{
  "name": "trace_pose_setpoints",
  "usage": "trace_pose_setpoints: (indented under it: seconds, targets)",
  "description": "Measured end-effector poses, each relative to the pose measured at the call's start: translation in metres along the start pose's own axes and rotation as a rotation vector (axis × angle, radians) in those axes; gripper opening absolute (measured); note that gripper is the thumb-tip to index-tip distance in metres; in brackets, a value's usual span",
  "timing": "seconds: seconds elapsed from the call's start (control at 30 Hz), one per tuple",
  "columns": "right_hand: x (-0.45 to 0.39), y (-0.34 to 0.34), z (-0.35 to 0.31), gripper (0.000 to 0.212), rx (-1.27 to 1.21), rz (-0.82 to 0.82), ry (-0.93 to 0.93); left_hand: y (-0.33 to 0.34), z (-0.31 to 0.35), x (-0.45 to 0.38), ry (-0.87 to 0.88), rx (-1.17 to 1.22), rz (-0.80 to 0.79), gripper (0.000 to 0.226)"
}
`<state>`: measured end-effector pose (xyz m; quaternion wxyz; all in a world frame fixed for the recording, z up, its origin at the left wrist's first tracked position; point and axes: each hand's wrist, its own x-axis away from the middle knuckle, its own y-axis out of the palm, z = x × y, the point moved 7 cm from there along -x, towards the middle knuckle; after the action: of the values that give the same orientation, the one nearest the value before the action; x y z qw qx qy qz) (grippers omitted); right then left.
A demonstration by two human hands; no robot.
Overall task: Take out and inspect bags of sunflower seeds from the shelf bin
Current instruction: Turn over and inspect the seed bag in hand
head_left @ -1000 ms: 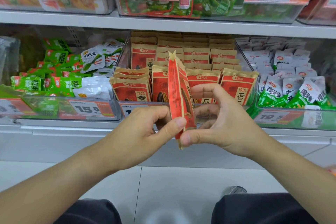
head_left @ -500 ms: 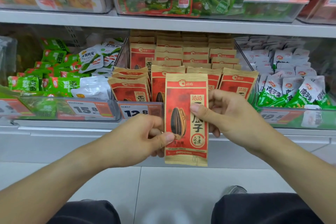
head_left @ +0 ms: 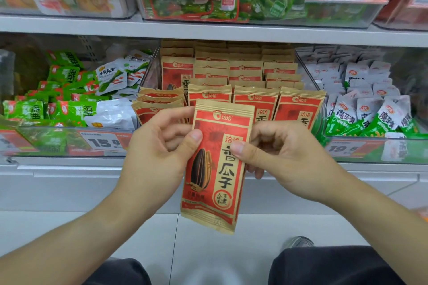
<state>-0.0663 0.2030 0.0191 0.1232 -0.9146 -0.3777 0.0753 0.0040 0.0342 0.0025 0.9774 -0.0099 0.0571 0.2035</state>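
A: Where is the bag of sunflower seeds (head_left: 217, 164) at this moment?

B: It is out of the clear bin (head_left: 150, 69), in the air in front of the shelf (head_left: 208, 30), between the two hands. Its printed red front faces the camera.

A: Which way does it point?

B: Its long axis goes nearly up and down. The top edge leans a little to the left, and the bottom edge hangs lower than the shelf front, toward the floor (head_left: 208, 250).

A: How do the hands hold it?

B: The left hand (head_left: 159, 155) pinches the left edge; the thumb lies on the front and the other fingers are curled behind. The right hand (head_left: 282, 157) pinches the right edge in the same way, thumb on the front near the middle of the bag. So both sets of fingers are clamped on the one bag.

A: How many bags can you count?

B: One in the hands. In the bin I see three upright bags in the front row and a leaning stack on the left; the rows behind are too many to count surely.

A: And on the sides?

B: Green packets (head_left: 58, 99) in the left bin, white and green packets (head_left: 370, 111) in the right bin.
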Motion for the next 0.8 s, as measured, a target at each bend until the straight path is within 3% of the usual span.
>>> trace_pose_setpoints:
  seconds: [0.13,0.27,0.37,0.6,0.8]
  targets:
    - [0.002,0.002,-0.001,0.027,-0.058,0.062,-0.026,0.009,0.005,0.001,0.010,-0.103,-0.092,0.038]
    - [0.003,0.005,-0.004,0.034,-0.107,0.083,-0.037,0.029,0.007,0.010,-0.070,-0.083,-0.245,0.026]
    - [0.003,0.010,-0.006,0.035,-0.138,0.047,-0.038,0.040,0.006,0.018,-0.092,-0.087,-0.351,0.032]
    - [0.008,0.013,-0.012,0.029,-0.132,0.004,-0.053,0.037,-0.005,0.019,-0.058,-0.221,-0.424,0.052]
    - [0.010,0.011,-0.010,0.022,-0.146,0.006,-0.016,0.041,-0.008,0.020,-0.076,-0.241,-0.479,0.039]
